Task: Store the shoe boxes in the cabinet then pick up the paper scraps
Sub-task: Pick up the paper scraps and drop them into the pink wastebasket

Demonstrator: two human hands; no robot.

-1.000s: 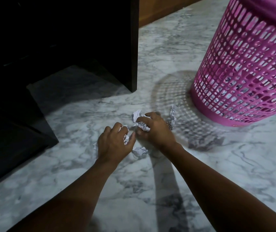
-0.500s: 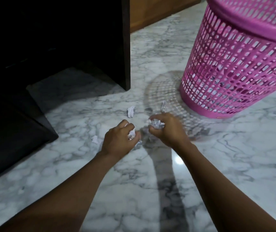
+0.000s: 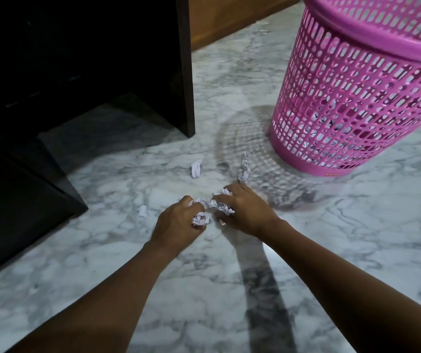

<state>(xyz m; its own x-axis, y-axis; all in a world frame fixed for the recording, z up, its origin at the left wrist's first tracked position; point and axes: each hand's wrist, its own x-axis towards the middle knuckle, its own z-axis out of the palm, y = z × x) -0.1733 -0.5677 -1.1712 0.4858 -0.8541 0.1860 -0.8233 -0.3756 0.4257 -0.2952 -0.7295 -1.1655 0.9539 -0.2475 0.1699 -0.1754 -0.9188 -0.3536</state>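
Observation:
Both my hands are low over the marble floor. My left hand (image 3: 179, 222) is closed around crumpled white paper scraps (image 3: 200, 218). Beside it, my right hand (image 3: 249, 212) grips another bunch of crumpled scraps (image 3: 221, 205). Three loose scraps lie on the floor: a small one (image 3: 142, 210) left of my left hand, a second (image 3: 196, 168) farther ahead, and a long twisted one (image 3: 244, 170) just beyond my right hand. No shoe boxes are visible; the cabinet (image 3: 77, 72) interior is dark.
A pink perforated plastic basket (image 3: 362, 98) stands on the floor at the right, close behind the twisted scrap. The dark cabinet's side panel (image 3: 186, 72) and a dark open door or block (image 3: 13, 200) fill the left. A wooden skirting (image 3: 229, 19) runs along the back.
Both hands have gathered scraps off the floor and closed on them, drawing slightly toward me. The view has shifted so the basket sits a little further left.

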